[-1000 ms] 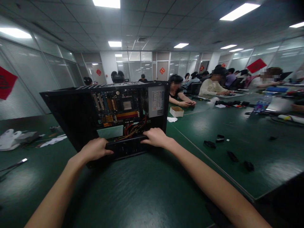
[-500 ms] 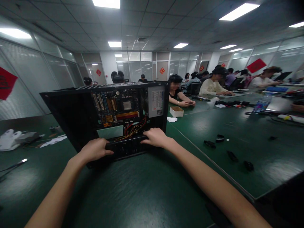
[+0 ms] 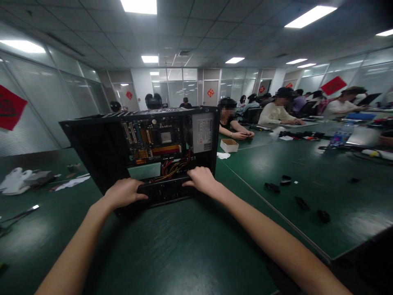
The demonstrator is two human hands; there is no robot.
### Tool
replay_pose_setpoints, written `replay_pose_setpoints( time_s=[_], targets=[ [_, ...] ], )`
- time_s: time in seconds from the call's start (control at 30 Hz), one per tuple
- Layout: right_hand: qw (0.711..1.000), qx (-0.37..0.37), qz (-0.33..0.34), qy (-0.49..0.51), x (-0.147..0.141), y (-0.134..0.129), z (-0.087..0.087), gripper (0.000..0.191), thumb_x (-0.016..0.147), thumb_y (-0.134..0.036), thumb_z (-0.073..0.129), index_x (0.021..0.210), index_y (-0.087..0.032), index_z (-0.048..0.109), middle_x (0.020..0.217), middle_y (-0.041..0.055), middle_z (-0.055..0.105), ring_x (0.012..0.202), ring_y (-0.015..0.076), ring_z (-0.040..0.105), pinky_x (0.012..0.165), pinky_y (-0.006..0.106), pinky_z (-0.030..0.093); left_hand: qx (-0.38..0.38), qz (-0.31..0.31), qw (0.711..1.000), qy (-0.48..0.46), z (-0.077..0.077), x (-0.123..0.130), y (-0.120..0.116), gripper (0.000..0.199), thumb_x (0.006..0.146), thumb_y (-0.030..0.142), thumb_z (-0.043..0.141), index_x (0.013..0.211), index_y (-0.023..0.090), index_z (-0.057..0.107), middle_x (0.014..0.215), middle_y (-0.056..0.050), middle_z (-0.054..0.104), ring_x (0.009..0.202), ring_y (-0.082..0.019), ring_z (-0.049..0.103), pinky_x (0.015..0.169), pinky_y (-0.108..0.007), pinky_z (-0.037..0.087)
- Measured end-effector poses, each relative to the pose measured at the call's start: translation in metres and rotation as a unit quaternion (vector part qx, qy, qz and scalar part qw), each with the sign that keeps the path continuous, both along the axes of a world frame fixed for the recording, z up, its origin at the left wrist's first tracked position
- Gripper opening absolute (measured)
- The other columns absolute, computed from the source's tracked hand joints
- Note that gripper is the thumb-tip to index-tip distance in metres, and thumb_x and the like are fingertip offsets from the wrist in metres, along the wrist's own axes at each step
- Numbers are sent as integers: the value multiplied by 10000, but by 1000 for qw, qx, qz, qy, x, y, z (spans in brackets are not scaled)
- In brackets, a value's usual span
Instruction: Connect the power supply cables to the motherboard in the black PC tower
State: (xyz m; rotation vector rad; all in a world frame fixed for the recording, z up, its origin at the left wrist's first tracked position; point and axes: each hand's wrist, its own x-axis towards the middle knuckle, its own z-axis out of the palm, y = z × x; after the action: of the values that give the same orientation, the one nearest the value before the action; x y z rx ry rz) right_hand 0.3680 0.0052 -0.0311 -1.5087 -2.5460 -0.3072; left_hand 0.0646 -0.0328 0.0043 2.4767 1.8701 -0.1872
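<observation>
An open black computer case [image 3: 92, 139] stands on the green table in front of me, its bare side toward me. Inside it show a motherboard [image 3: 158, 138], a silver power supply [image 3: 202, 132] and a bundle of coloured cables [image 3: 173, 170]. My left hand [image 3: 125, 191] is closed on the case's near lower rail, thumb in front and the other fingers behind it. Farther right along the same rail, my right hand [image 3: 201, 179] grips it too, close to the corner. The fingertips of both hands are hidden behind the metal.
Several small black parts [image 3: 302, 203] lie on the table [image 3: 245, 229] to the right. A small open box [image 3: 229, 145] stands beyond the case, near a seated person [image 3: 231, 123]. At left are a white plastic bag [image 3: 16, 180], papers and a metal-tipped tool [image 3: 26, 212].
Both hands keep their hold on the case rail. The whole view has shifted slightly, with the case and room appearing a little farther right.
</observation>
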Motion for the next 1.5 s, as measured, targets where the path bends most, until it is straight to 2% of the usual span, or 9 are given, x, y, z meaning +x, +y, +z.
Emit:
replay_pose_setpoints(
  time_s=[0.3, 0.6, 0.73, 0.83, 0.93, 1.1, 1.27, 1.4, 1.5],
  targets=[
    [999, -1, -23, 22, -14, -16, 5, 482, 869, -603, 571, 966, -150, 703, 955, 160, 717, 899, 290, 692, 708, 317, 497, 69, 22, 997, 11, -7, -16, 9, 512, 785, 651, 553, 1117, 274, 654, 1083, -72, 721, 1014, -296, 654, 751, -320, 451],
    [995, -30, -72, 60, -50, -38, 1, 403, 869, -439, 664, 1080, -99, 617, 881, 177, 728, 824, 284, 720, 657, 332, 543, 221, -26, 974, 38, -28, -40, 29, 633, 794, 620, 579, 1238, 170, 586, 1220, -168, 654, 1123, -361, 600, 961, -446, 427],
    [994, -34, -68, 81, -61, -49, 1, 367, 851, -380, 699, 1054, -87, 613, 850, 179, 725, 812, 290, 726, 651, 335, 562, 246, -29, 967, 57, -34, -52, 35, 711, 762, 636, 617, 1251, 120, 584, 1186, -207, 660, 1116, -389, 597, 1016, -493, 385],
    [994, -47, -61, 82, -71, -59, 4, 288, 908, -292, 625, 1082, -64, 603, 832, 184, 720, 801, 291, 729, 636, 346, 575, 254, -7, 965, 63, -36, -59, 35, 750, 742, 626, 650, 1259, 88, 580, 1199, -227, 642, 1138, -401, 577, 1026, -488, 385],
    [994, -51, -52, 80, -83, -69, 5, 244, 957, -167, 493, 1133, -25, 584, 818, 193, 711, 768, 286, 731, 608, 358, 583, 278, 15, 958, 66, -35, -58, 29, 762, 739, 596, 674, 1275, 65, 565, 1312, -256, 562, 1232, -416, 505, 1042, -484, 378],
    [995, -49, -37, 82, -106, -80, 3, 287, 950, -76, 405, 1143, -4, 605, 846, 200, 694, 704, 264, 725, 547, 353, 585, 359, 46, 922, 135, -28, -47, 13, 762, 760, 539, 702, 1312, 51, 512, 1512, -291, 316, 1429, -415, 222, 1124, -572, 203],
    [999, -31, -22, 36, -137, -90, 4, 317, 884, 21, 402, 1052, -10, 669, 949, 208, 675, 720, 210, 709, 489, 256, 560, 373, 59, 913, 156, -22, -48, 5, 770, 764, 466, 728, 1347, 30, 476, 1542, -297, 247, 1451, -417, 140, 1121, -588, 180],
    [999, 23, -27, -38, -169, -99, 3, 309, 872, 12, 442, 1079, 12, 672, 1009, 238, 686, 823, 229, 706, 598, 279, 596, 354, 109, 919, 136, -14, -49, 0, 671, 812, 369, 677, 1362, 38, 482, 1577, -293, 132, 1433, -510, 62, 1055, -681, 212],
    [994, 79, 18, -80, -192, -103, -1, 284, 827, 20, 529, 1069, 42, 677, 1024, 264, 694, 920, 292, 701, 710, 358, 612, 310, 146, 934, 105, -1, -37, -3, 604, 836, 237, 608, 1390, 46, 460, 1559, -296, 175, 1412, -529, 121, 1027, -670, 273]
  ],
)
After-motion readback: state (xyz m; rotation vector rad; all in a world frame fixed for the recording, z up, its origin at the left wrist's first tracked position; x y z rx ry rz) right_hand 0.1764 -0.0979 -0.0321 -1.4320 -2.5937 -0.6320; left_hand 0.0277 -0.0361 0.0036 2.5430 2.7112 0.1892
